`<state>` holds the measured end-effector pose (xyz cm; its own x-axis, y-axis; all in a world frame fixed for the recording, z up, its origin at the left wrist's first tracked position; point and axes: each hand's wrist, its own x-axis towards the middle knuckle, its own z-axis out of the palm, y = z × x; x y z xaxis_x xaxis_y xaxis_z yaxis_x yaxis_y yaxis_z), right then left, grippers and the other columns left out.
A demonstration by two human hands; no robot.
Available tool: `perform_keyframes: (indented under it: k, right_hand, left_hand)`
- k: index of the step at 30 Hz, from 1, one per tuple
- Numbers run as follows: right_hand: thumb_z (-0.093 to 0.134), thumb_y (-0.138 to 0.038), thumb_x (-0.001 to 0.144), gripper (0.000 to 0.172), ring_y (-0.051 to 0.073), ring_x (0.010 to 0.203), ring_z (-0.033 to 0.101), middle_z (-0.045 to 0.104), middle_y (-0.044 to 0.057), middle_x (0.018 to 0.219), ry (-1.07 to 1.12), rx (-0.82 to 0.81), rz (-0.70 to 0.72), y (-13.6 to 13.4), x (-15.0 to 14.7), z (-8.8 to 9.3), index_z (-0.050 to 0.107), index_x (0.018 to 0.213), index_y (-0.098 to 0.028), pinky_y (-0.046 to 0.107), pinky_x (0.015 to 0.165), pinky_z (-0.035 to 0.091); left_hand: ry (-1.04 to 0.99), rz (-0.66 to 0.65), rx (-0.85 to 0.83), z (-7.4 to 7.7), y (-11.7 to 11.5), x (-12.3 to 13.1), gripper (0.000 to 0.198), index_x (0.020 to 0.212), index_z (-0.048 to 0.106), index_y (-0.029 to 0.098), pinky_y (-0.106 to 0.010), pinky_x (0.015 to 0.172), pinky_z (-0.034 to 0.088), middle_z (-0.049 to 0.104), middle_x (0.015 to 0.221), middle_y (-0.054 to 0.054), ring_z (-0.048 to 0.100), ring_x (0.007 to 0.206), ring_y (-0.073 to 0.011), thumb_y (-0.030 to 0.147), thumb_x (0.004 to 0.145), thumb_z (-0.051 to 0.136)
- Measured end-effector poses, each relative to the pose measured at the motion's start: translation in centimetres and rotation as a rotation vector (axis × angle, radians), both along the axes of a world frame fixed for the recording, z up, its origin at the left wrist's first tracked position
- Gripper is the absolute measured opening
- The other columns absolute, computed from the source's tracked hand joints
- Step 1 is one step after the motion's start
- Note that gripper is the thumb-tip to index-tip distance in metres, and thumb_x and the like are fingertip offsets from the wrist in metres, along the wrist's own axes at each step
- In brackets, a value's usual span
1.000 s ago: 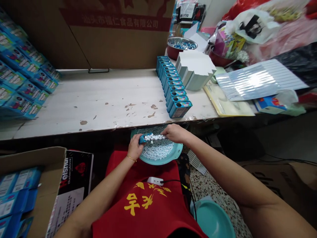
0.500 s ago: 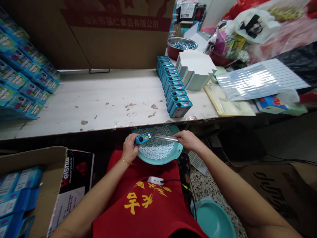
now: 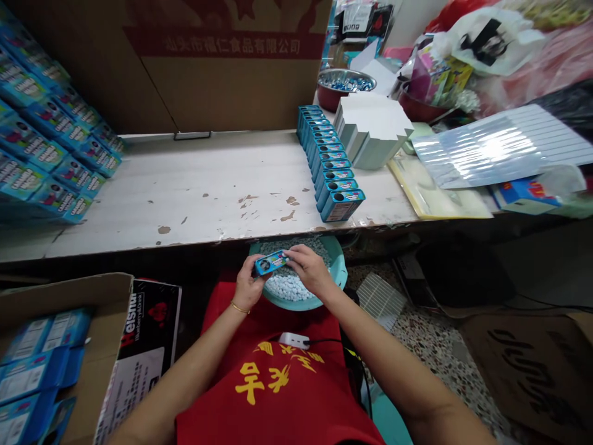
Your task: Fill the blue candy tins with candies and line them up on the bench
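Observation:
My left hand grips a small blue candy tin by its left end and side. The tin lies tilted over the teal basin, with its printed narrow face upward. My right hand is closed at the tin's right end, fingertips pressed against it near a small white spot. Beneath both hands, the basin holds a heap of small pale blue candies. On the bench edge above, a row of similar blue tins stands upright.
A stack of white cards stands beside the row of tins, near a metal bowl of blue-wrapped pieces. Blue printed boxes are piled at left. An open carton with blue packs sits below. A cardboard box backs the bench.
My right hand has moved left onto the tin's end. The clear tube it held is no longer visible. The tin's upper face now shows a printed picture instead of a dark round spot.

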<state>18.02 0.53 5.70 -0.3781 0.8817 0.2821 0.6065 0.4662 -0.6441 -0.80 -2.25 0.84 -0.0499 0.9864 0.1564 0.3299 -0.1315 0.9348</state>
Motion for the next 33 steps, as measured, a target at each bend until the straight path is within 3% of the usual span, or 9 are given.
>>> perform_keyframes:
  k: [4, 7, 13, 19, 21, 24, 28, 30, 33]
  right_hand:
    - [0.040, -0.020, 0.086, 0.023, 0.016, 0.088, 0.049, 0.056, 0.008, 0.094, -0.334, 0.037, 0.064, 0.2, -0.9, 1.3, 0.062, 0.094, -0.017, 0.026, 0.079, 0.041]
    - [0.040, -0.016, 0.086, 0.023, 0.015, 0.084, 0.050, 0.057, 0.007, 0.091, -0.365, 0.013, 0.113, 0.0, -1.9, 1.4, 0.062, 0.091, -0.016, 0.024, 0.074, 0.042]
    - [0.050, -0.015, 0.080, 0.018, 0.011, 0.080, 0.055, 0.061, 0.004, 0.086, 0.193, -0.138, 0.184, 0.2, -3.8, 0.8, 0.065, 0.088, -0.018, 0.023, 0.073, 0.043]
    - [0.055, -0.024, 0.074, 0.020, 0.014, 0.079, 0.059, 0.065, 0.003, 0.088, 0.703, -0.530, 0.085, 0.2, -3.1, 0.3, 0.065, 0.091, -0.020, 0.028, 0.073, 0.048]
    - [0.054, -0.031, 0.075, 0.027, 0.016, 0.079, 0.060, 0.065, 0.005, 0.092, 0.783, -0.572, -0.026, 0.4, -2.2, -0.4, 0.063, 0.098, -0.019, 0.029, 0.069, 0.049]
    - [0.050, -0.032, 0.077, 0.030, 0.017, 0.079, 0.060, 0.065, 0.007, 0.093, 0.473, -0.508, -0.238, 0.6, -0.6, -2.7, 0.062, 0.100, -0.017, 0.030, 0.068, 0.048]
    - [0.067, -0.023, 0.062, 0.041, 0.023, 0.092, 0.057, 0.063, 0.010, 0.098, -0.413, -0.591, -0.116, 0.0, -0.2, -7.2, 0.061, 0.102, -0.018, 0.033, 0.080, 0.043]
    - [0.066, -0.019, 0.062, 0.038, 0.024, 0.095, 0.056, 0.061, 0.013, 0.103, -0.546, -0.624, -0.059, -0.5, -0.5, -9.0, 0.062, 0.100, -0.016, 0.033, 0.081, 0.041]
    - [0.054, -0.012, 0.071, 0.024, 0.019, 0.093, 0.057, 0.063, 0.010, 0.098, -0.486, -0.626, -0.031, -0.8, 0.1, -9.9, 0.065, 0.091, -0.016, 0.028, 0.081, 0.040]
  left_hand:
    - [-0.030, -0.035, -0.006, -0.6, -0.4, 1.0, 0.034, 0.102, 0.050, 0.020, -0.029, 0.082, 0.042, 0.054, 0.099, -0.004, 0.053, 0.092, -0.0172, 0.025, 0.070, 0.060]
    - [-0.056, -0.045, -0.045, -0.9, -0.6, 1.4, 0.035, 0.103, 0.050, 0.019, -0.029, 0.082, 0.041, 0.054, 0.097, -0.003, 0.052, 0.089, -0.0162, 0.024, 0.069, 0.060]
    - [-0.159, -0.048, -0.109, -1.0, -0.4, 1.9, 0.034, 0.101, 0.050, 0.017, -0.026, 0.077, 0.042, 0.055, 0.092, -0.002, 0.051, 0.083, -0.0142, 0.025, 0.069, 0.060]
    - [-0.081, -0.074, -0.083, -0.9, 0.0, 1.7, 0.037, 0.103, 0.050, 0.018, -0.029, 0.082, 0.041, 0.055, 0.099, -0.004, 0.052, 0.090, -0.0163, 0.024, 0.069, 0.061]
    - [-0.058, -0.064, -0.077, -1.1, 0.1, 1.4, 0.037, 0.103, 0.050, 0.018, -0.030, 0.081, 0.041, 0.056, 0.098, -0.004, 0.053, 0.089, -0.0164, 0.024, 0.068, 0.061]
    - [-0.032, -0.040, -0.042, -1.3, 0.0, 0.7, 0.036, 0.102, 0.050, 0.018, -0.030, 0.080, 0.042, 0.056, 0.098, -0.005, 0.054, 0.089, -0.0170, 0.023, 0.068, 0.061]
    - [0.022, -0.032, 0.029, -1.4, -0.1, -0.3, 0.034, 0.101, 0.052, 0.019, -0.031, 0.083, 0.041, 0.054, 0.101, -0.005, 0.052, 0.093, -0.0180, 0.021, 0.069, 0.060]
    - [0.036, -0.005, 0.020, -1.4, 0.0, -0.6, 0.034, 0.101, 0.052, 0.019, -0.031, 0.083, 0.042, 0.055, 0.098, -0.005, 0.053, 0.092, -0.0177, 0.021, 0.069, 0.060]
    - [0.036, 0.006, -0.001, -1.4, -0.1, -1.1, 0.034, 0.102, 0.051, 0.019, -0.030, 0.082, 0.042, 0.055, 0.097, -0.004, 0.054, 0.090, -0.0172, 0.021, 0.069, 0.060]
